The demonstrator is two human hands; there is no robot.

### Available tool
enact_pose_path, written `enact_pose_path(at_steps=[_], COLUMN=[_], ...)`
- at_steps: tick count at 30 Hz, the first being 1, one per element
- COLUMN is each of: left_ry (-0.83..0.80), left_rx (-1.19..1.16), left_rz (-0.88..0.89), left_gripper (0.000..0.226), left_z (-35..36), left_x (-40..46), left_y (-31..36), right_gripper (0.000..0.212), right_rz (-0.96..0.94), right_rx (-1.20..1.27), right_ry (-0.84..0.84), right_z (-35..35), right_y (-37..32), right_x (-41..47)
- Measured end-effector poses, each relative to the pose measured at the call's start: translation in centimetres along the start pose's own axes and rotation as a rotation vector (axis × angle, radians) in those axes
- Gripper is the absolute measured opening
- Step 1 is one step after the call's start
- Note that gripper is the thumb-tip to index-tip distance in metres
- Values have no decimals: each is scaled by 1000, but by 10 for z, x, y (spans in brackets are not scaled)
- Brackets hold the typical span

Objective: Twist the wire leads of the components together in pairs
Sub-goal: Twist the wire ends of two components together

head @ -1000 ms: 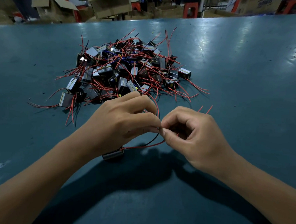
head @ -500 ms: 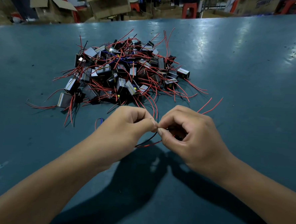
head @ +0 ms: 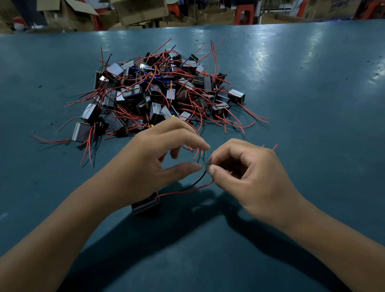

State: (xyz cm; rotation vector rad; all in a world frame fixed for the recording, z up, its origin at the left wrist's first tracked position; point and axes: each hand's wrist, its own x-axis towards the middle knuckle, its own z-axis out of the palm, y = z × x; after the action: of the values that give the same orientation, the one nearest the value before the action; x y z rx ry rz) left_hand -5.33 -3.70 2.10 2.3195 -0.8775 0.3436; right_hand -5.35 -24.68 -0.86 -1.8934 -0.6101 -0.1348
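Note:
A small black box component (head: 145,205) hangs or rests just under my left wrist, with a red lead (head: 184,190) and a black lead (head: 197,181) running up to my right hand (head: 250,178). My right thumb and forefinger pinch the ends of these leads together. My left hand (head: 154,159) sits right beside it with fingers spread and relaxed, thumb and forefinger apart, holding nothing. Behind the hands lies a big pile of like components (head: 158,92) tangled in red wires.
The blue-green table (head: 314,97) stretches wide to the right and toward me. Beyond its far edge stand open cardboard boxes (head: 137,3), red stools (head: 244,13) and people's legs.
My left hand has let go of the lead ends and opened its fingers. The component has come back into sight below my left wrist. My right hand keeps its pinch.

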Motion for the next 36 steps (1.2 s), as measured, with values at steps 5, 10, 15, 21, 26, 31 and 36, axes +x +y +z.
enact_pose_path(at_steps=[5, 10, 15, 21, 26, 31, 36], left_ry=[28, 41, -32, -80, -189, -147, -141], left_rx=[153, 227, 79, -374, -483, -416, -334], left_rz=[166, 253, 63, -364, -420, -386, -357], left_gripper=[18, 17, 19, 22, 20, 10, 13], left_z=[1, 1, 6, 14, 17, 23, 17], left_x=[2, 5, 4, 0, -4, -3, -3], left_y=[-2, -1, 8, 12, 3, 0, -4], right_gripper=[5, 5, 3, 9, 6, 10, 10], right_rz=[18, -27, -171, -204, -52, 38, 73], right_rx=[68, 30, -147, -191, -111, -78, -133], right_ry=[-37, -49, 4, 31, 64, 10, 11], right_z=[0, -1, 0, 2, -1, -4, -8], right_y=[-1, -1, -3, -1, 4, 8, 12], right_x=[-1, -2, -2, -2, 0, 3, 5])
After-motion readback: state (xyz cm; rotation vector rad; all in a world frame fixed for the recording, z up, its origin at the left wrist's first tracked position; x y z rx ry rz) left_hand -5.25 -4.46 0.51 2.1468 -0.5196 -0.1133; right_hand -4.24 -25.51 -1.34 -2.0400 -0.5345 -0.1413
